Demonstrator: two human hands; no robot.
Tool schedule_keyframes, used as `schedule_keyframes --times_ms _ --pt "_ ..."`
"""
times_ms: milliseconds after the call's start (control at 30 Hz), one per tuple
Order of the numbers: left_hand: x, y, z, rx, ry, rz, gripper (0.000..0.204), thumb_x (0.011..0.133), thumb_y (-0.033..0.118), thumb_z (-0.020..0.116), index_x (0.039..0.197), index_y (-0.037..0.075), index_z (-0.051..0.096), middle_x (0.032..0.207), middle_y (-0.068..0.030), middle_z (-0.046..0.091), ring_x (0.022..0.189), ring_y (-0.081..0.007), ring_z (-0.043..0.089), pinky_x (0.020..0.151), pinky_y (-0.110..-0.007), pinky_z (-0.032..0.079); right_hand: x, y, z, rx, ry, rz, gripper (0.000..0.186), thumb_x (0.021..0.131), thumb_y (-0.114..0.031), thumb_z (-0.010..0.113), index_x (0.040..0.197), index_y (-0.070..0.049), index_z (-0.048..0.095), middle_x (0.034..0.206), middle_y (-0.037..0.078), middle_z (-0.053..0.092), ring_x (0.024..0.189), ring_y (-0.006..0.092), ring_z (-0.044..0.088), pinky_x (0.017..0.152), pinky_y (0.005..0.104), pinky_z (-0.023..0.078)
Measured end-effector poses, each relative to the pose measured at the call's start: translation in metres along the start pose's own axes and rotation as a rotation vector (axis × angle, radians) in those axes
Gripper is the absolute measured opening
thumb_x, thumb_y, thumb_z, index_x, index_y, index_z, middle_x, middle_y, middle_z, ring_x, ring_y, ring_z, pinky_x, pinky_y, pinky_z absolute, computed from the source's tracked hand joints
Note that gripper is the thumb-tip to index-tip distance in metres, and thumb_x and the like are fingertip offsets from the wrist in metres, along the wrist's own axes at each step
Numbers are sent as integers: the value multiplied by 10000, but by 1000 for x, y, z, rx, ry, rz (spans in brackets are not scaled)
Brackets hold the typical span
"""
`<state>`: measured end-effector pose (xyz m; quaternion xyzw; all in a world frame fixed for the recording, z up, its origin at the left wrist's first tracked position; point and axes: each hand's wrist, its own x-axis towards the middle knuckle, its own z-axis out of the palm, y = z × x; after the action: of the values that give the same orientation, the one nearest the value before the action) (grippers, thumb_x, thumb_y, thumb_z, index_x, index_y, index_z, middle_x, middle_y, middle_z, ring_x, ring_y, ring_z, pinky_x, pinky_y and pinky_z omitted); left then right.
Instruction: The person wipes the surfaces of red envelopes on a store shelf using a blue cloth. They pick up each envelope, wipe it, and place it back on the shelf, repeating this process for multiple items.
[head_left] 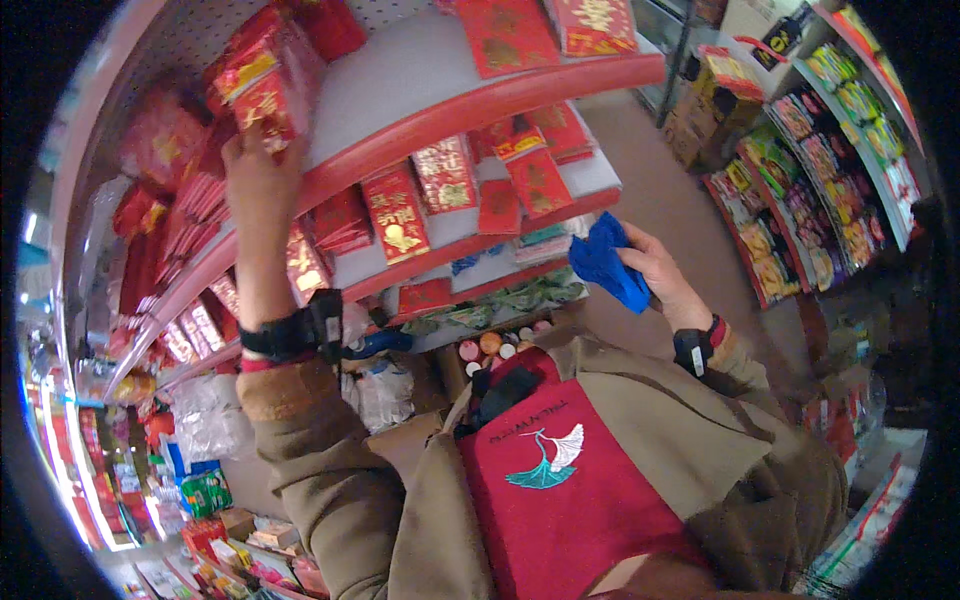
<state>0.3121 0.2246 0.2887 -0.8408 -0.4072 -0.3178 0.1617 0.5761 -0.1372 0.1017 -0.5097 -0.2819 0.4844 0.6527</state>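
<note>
My left hand reaches up to the top shelf at the left, its fingers closed on the lower end of a pack of red envelopes with gold print. The pack stands upright in a clear wrapper, among more red packs. Out to the right, my right hand grips a crumpled blue cloth, held in the air beside the shelf ends. The cloth touches no shelf that I can make out. Below my left hand, stacks of red envelopes lean on the shelf.
The shelf's red front edge juts out between my hands. Lower shelves hold red and gold envelopes. Plastic-wrapped goods and round-topped containers sit beneath. Across the brown floor stand a snack rack and cardboard boxes.
</note>
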Motion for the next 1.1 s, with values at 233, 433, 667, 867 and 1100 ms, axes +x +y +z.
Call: schedule_keyframes --times_ms 233,433,667,867,1100 --pt "-39 24 -29 -257 268 151 413 863 154 687 1248 49 582 1217 -187 547 1039 -334 590 842 -407 507 -6 -1 -1 11 20 49 513 895 -106 552 1381 22 449 1192 83 621 1035 146 613 934 295 483" --pt "-102 49 -14 -568 167 138 269 852 35 661 1120 35 646 1092 -154 603 949 -280 602 835 -365 487 -10 6 -8 -5 53 68 468 897 -124 563 1338 13 487 1166 84 636 988 148 631 887 289 506" --pt "-165 53 29 -800 -179 -23 130 856 -14 622 985 -15 639 914 -130 630 809 -205 609 736 -314 495 -12 2 -14 -78 48 65 443 880 -128 563 1299 11 520 1121 61 639 969 133 611 874 282 490" --pt "-205 44 40 -931 -385 -176 122 885 22 631 998 -7 667 890 -120 671 805 -179 643 738 -293 502 -1 7 -12 -144 38 148 426 871 -148 577 1269 -1 539 1076 51 643 917 122 611 823 273 500" --pt "-224 39 32 -1090 -615 -298 183 927 105 624 1072 7 678 977 -66 689 884 -126 625 796 -285 502 9 2 8 -207 -91 102 503 860 -164 607 1317 24 511 1103 68 643 931 125 612 829 283 509"
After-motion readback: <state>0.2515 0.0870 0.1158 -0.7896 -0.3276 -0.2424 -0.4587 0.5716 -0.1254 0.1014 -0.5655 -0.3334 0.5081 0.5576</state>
